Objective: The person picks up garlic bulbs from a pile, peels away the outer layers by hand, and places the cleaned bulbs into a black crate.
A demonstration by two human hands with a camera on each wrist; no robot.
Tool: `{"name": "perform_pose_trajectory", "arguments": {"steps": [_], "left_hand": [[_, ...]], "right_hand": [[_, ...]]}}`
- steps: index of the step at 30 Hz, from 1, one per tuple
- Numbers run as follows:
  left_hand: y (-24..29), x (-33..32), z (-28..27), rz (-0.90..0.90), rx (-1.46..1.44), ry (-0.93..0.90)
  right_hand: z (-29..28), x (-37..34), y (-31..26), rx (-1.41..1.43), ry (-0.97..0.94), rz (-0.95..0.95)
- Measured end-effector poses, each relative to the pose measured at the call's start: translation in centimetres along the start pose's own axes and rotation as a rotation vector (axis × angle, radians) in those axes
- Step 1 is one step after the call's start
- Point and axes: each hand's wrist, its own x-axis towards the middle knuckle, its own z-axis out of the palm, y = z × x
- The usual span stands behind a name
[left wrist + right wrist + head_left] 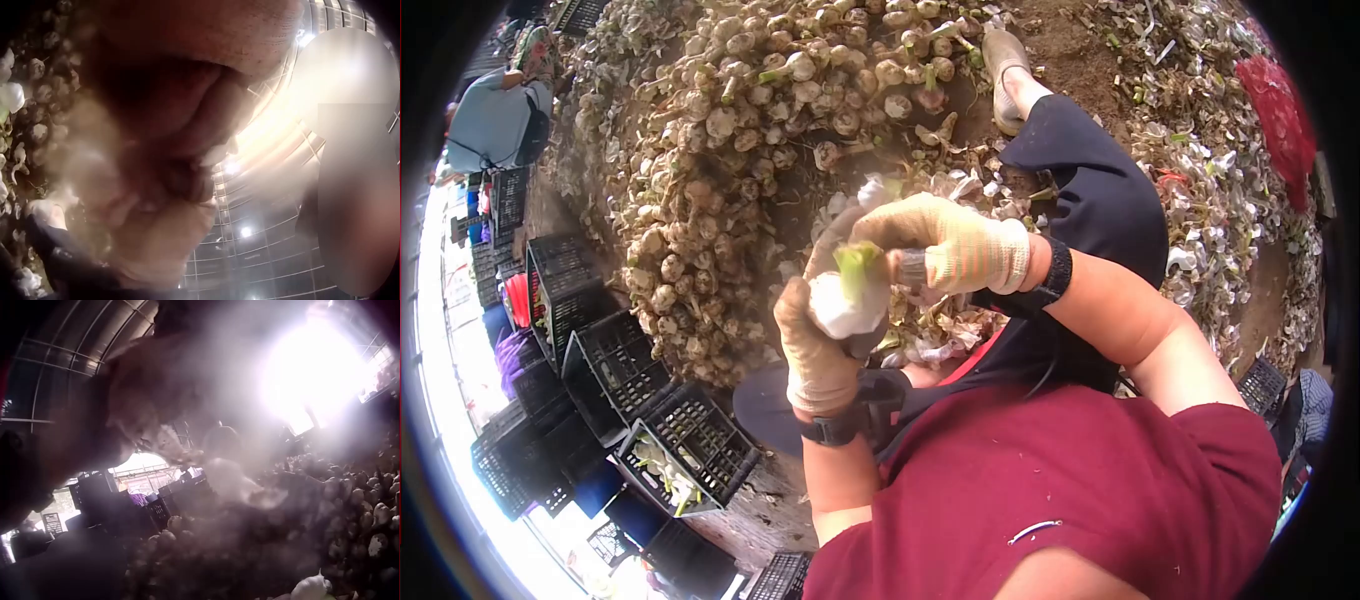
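Observation:
In the head view a white garlic bulb [845, 305] with a green, leafy stem end is gripped by the gloved left hand [818, 350], whose fingers curl round it from the left and below. Close against its right side is the gloved right hand [960, 245], fingers curled round a small grey object [910, 267] that I cannot identify. Both wrist views are blurred: a hand [162, 231] fills the middle of the left one, and in the right one a pale bulb [228, 478] shows beside the dim hand [150, 406].
Unpeeled garlic bulbs [710, 200] lie heaped ahead and to the left. Black crates [685, 440] stand at the lower left, one holding pale pieces. Loose skins [1210, 220] cover the ground at right, near a red net bag [1277, 125]. The person's legs [1100, 190] flank the work.

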Motion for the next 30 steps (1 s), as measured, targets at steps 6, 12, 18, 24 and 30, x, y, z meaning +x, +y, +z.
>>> {"name": "perform_pose_trajectory", "arguments": {"steps": [6, 12, 18, 24, 30], "left_hand": [[-1.0, 1.0, -2.1, 0.775, 1.071, 0.452], [-1.5, 1.5, -1.6, 0.697, 0.768, 0.384], [-0.3, 1.1, -2.0, 0.577, -0.138, 0.311], [2.7, -1.5, -1.8, 0.671, 0.837, 0.266], [2.5, -1.5, -0.4, 0.584, 1.217, 0.043]], "right_hand": [[0.0, 1.0, 2.3, 0.079, 0.465, -0.044], [0.5, 0.4, 2.6, 0.076, 0.351, -0.128], [-3.7, 0.8, 2.8, 0.612, 0.507, -0.178], [-3.3, 0.7, 1.7, -0.623, 0.041, -0.254], [-0.3, 0.6, -1.4, -0.817, -0.096, 0.124]]}}
